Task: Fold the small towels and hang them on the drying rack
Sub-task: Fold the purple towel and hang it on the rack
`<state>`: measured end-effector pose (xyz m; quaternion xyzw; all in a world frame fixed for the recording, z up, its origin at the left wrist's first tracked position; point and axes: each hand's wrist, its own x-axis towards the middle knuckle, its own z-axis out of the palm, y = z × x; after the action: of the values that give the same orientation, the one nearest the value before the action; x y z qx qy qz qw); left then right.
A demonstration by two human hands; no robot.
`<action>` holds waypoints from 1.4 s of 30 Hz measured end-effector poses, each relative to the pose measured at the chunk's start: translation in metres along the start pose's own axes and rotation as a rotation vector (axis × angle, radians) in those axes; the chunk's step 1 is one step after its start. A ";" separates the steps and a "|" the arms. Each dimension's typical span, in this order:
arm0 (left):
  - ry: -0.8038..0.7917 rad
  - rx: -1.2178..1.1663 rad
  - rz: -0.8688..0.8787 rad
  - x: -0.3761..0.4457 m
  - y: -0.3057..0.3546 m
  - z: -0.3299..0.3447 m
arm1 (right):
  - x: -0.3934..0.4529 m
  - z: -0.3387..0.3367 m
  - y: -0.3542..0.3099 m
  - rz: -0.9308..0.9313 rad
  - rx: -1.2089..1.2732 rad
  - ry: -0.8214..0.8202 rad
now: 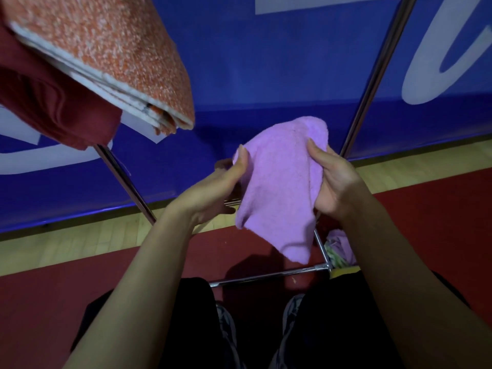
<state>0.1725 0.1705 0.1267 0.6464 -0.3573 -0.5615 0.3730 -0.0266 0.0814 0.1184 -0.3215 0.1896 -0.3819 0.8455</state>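
While I hold the purple towel [279, 187] in the middle of the frame, my left hand [213, 193] pinches its left edge and my right hand [332, 182] grips the right. Folding seems half done; next I must hang it on the rack [372, 83].

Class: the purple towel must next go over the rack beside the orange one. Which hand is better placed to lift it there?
Probably left: the left hand pinches the purple towel nearer the orange towel.

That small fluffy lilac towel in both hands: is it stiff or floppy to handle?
Probably floppy: the small fluffy lilac towel sags below the left hand and right hand. Likely light, since fingertip pinches hold it. Its fuzzy pile should resist slipping.
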 end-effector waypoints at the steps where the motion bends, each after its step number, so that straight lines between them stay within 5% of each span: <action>1: -0.046 0.057 0.005 -0.001 -0.002 0.000 | -0.001 0.001 -0.002 -0.009 0.004 0.011; 6: -0.204 0.255 0.054 -0.006 -0.007 -0.002 | -0.005 -0.003 -0.015 -0.032 -0.013 0.072; 10: -0.277 0.110 0.154 -0.006 -0.008 -0.003 | -0.003 -0.009 -0.022 -0.015 0.024 0.160; 16: 0.006 -0.141 0.217 -0.014 0.001 -0.003 | 0.003 -0.019 -0.019 -0.067 -0.038 0.232; 26: 0.161 -0.250 0.283 -0.018 -0.002 -0.007 | -0.001 -0.010 -0.025 -0.115 -0.066 0.282; 42: 0.053 -0.158 0.328 -0.021 -0.003 0.004 | -0.007 0.001 -0.027 -0.071 -0.014 0.253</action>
<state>0.1668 0.1901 0.1330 0.5627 -0.4029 -0.5021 0.5185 -0.0447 0.0738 0.1382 -0.2834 0.2858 -0.4478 0.7984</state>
